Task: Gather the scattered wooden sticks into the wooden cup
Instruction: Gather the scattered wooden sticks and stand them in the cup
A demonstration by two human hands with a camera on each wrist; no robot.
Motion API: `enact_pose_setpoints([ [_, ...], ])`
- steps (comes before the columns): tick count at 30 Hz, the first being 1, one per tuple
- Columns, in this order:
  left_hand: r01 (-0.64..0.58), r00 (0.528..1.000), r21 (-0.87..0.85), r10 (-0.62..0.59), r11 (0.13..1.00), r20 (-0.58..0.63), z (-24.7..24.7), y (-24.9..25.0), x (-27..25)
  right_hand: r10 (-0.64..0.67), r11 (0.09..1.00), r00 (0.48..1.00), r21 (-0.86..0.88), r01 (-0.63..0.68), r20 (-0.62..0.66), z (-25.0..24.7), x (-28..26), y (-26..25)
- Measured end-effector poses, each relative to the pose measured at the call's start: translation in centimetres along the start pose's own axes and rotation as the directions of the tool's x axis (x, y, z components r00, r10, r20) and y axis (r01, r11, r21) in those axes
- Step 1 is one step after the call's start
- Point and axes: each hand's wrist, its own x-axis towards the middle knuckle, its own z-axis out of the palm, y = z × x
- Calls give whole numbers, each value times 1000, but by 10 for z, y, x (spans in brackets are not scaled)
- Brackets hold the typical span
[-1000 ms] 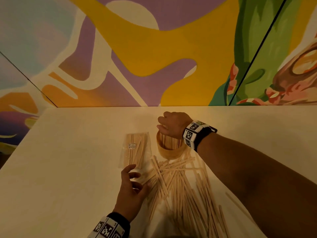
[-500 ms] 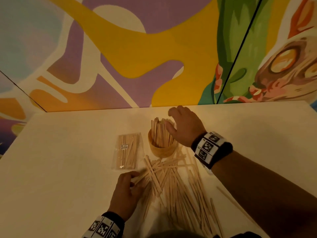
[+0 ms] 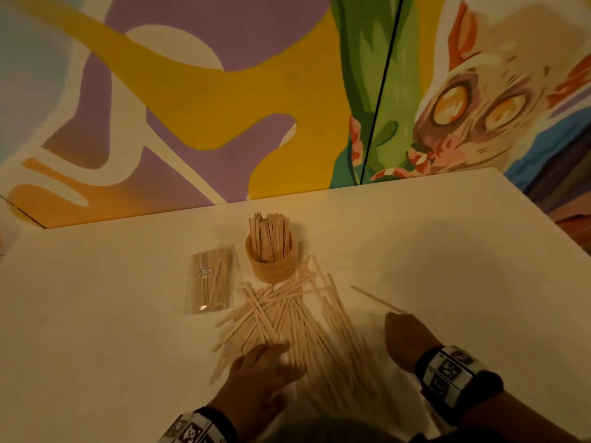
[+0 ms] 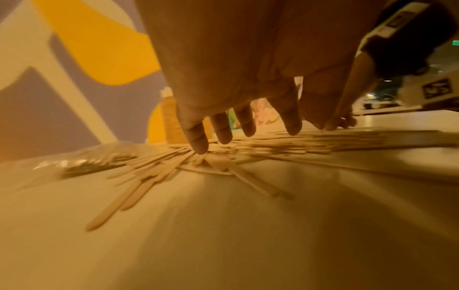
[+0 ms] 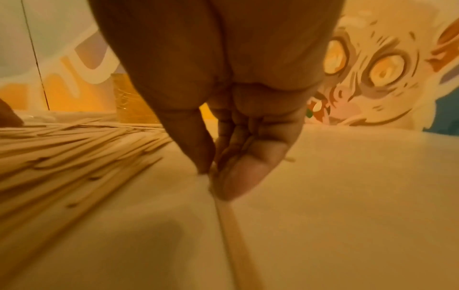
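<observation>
On the pale table (image 3: 96,314), far left, a clear packet of sticks (image 3: 211,284) lies flat. Just right of it the wooden cup (image 3: 270,262) stands upright, a bundle of sticks inside. In front of the cup a loose pile of sticks (image 3: 287,321) fans out toward the person. The left hand (image 3: 260,375) sits over the pile's near edge, fingers (image 4: 196,135) straight and spread, tips down on the sticks, gripping nothing. Right of the pile, one lone stick (image 3: 377,298) lies apart; the right hand (image 3: 407,338) pinches its near end between thumb and fingertips (image 5: 244,176).
</observation>
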Motion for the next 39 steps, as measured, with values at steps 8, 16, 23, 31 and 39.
enact_pose_setpoints([
  [8, 28, 997, 132, -38, 991, 72, 11, 15, 29, 72, 925, 996, 376, -46, -55, 8, 1, -48],
  [16, 47, 999, 145, -46, 988, -14, -1, 16, 44, 85, 975, 996, 208, -76, -34, 6, 13, -89],
  [23, 71, 997, 150, -64, 986, -52, 2, 17, 38, 54, 980, 997, 188, -63, 53, -9, 18, -89],
  [31, -21, 996, 164, 35, 986, -82, 1, 38, 3, -4, 949, 999, 316, -7, 33, -31, 7, -65],
  [39, 2, 998, 117, 5, 993, -65, 15, 28, 3, -30, 940, 999, 340, 17, 32, -26, -8, -42],
])
